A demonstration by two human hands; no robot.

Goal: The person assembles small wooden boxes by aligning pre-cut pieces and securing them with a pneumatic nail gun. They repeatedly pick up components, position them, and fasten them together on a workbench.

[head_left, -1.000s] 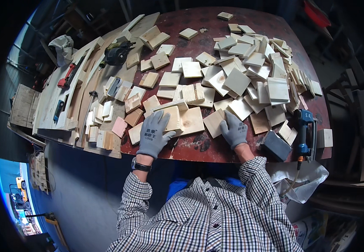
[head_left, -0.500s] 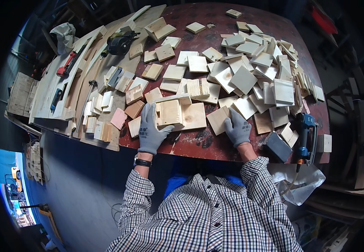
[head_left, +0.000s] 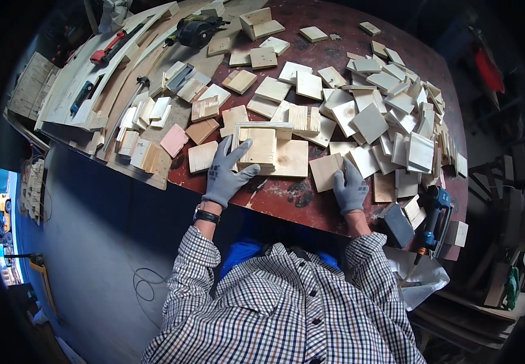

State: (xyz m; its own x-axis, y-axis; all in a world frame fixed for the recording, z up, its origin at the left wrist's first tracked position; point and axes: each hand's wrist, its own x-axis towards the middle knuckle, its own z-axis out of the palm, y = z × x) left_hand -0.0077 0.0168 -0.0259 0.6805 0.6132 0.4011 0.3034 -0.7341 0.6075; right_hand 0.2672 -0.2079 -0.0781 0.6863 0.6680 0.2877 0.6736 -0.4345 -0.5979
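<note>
Wooden box [head_left: 262, 145] stays under left hand [head_left: 226, 176]'s spread fingers; right hand [head_left: 350, 191] still flat, ungrasping on square board [head_left: 326, 171].

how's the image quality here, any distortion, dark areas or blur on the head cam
Head view: strong fisheye bend, so the round dark-red table curves and the corners go black; even soft light, no hard glare on the pale square wooden tiles; the grey-gloved left hand and grey-gloved right hand look sharp, while the rim, such as the blue power tool, is dimmer and softer.
</note>
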